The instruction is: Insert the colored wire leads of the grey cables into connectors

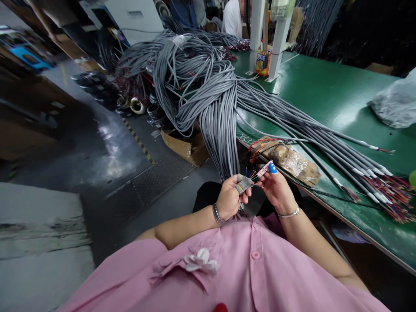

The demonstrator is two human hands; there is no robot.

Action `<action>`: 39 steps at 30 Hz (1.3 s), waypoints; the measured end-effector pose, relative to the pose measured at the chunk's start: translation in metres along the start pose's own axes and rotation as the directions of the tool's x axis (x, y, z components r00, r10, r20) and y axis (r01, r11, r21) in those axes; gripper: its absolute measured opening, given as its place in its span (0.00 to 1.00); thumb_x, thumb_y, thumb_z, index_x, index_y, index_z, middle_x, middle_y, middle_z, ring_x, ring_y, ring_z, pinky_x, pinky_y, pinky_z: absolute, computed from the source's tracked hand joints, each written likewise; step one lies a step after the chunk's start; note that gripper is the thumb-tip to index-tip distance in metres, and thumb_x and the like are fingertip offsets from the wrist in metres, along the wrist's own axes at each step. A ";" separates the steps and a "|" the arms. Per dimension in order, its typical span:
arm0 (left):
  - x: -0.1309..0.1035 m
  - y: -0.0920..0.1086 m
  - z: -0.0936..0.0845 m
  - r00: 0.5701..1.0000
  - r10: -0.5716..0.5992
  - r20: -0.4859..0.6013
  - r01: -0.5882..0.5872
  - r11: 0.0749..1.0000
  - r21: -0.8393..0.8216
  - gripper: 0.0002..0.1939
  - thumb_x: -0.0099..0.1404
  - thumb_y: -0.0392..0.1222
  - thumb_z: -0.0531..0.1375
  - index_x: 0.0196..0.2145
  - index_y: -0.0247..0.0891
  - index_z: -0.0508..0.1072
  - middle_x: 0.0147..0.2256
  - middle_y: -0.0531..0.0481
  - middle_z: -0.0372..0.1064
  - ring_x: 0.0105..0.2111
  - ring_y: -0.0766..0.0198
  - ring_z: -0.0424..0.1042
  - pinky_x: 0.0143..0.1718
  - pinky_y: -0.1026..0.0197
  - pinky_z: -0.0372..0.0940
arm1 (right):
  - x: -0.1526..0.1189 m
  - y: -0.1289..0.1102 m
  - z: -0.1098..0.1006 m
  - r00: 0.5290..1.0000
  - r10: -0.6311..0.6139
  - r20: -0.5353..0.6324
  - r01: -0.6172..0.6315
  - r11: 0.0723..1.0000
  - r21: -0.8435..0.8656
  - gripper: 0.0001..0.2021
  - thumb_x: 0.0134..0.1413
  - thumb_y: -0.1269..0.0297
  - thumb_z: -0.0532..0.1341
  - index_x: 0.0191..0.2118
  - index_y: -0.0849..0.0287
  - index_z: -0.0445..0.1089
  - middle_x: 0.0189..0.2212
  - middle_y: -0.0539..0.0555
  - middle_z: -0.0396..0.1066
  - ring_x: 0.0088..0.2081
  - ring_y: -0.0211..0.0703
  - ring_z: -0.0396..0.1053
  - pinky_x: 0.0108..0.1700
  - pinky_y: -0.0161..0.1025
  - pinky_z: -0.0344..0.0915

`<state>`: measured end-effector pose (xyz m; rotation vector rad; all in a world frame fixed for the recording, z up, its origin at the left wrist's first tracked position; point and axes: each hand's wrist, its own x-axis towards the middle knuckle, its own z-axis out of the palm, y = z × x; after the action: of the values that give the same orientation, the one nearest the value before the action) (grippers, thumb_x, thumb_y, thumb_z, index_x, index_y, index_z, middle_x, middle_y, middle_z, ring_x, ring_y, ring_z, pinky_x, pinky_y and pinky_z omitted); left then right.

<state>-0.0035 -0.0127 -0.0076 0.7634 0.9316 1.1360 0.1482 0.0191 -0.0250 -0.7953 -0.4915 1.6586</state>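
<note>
My left hand, with grey knit covers on some fingers and a beaded bracelet at the wrist, is closed on a bundle of thin coloured wires. Blue, orange and green ends fan out past its fingertips. Close by on the right, my right hand wears a blue cover on one fingertip. Its fingers pinch a small, flat pinkish-white piece with dark marks, whose kind I cannot make out. The piece lies right beside the wire ends; whether they touch is unclear.
Grey cables are heaped over the green table and hang off its edge. More lie to the right with stripped ends. A taped cardboard piece rests at the edge. An open carton stands on the floor.
</note>
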 end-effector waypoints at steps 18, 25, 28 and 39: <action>0.001 -0.001 0.000 1.000 -0.030 0.009 0.030 1.000 0.006 0.15 0.55 0.49 0.66 0.27 0.35 0.69 0.19 0.54 0.68 0.12 0.74 0.60 0.13 0.70 0.48 | 0.005 0.013 0.000 0.921 -0.377 -0.098 0.332 0.891 -0.309 0.22 0.55 0.42 0.59 0.26 0.57 0.70 0.22 0.48 0.68 0.22 0.33 0.59 0.26 0.33 0.60; 0.002 -0.002 0.001 0.999 -0.039 0.013 0.038 0.999 0.013 0.15 0.54 0.49 0.65 0.28 0.35 0.69 0.19 0.54 0.68 0.12 0.74 0.60 0.13 0.70 0.48 | 0.010 0.008 0.004 0.998 -0.052 -0.030 0.053 0.998 0.044 0.19 0.47 0.44 0.67 0.32 0.56 0.72 0.25 0.48 0.71 0.24 0.35 0.64 0.26 0.33 0.64; 0.001 -0.001 0.002 0.999 -0.032 0.008 0.032 0.999 0.012 0.14 0.55 0.48 0.65 0.27 0.35 0.69 0.19 0.54 0.68 0.12 0.75 0.60 0.13 0.70 0.48 | 0.012 0.008 0.007 0.995 -0.074 -0.060 0.080 0.991 0.109 0.16 0.45 0.48 0.69 0.31 0.56 0.72 0.24 0.47 0.70 0.24 0.34 0.65 0.28 0.33 0.66; -0.001 -0.003 -0.002 1.000 -0.013 0.015 0.013 1.000 0.011 0.15 0.55 0.49 0.66 0.27 0.35 0.69 0.20 0.54 0.69 0.12 0.75 0.61 0.13 0.70 0.48 | 0.006 0.012 0.003 0.998 -0.050 -0.025 0.051 0.997 0.053 0.24 0.51 0.36 0.59 0.31 0.54 0.71 0.30 0.50 0.74 0.27 0.37 0.68 0.29 0.35 0.67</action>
<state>-0.0040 -0.0144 -0.0105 0.7730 0.9298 1.1136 0.1370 0.0224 -0.0325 -0.7563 -0.4461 1.6074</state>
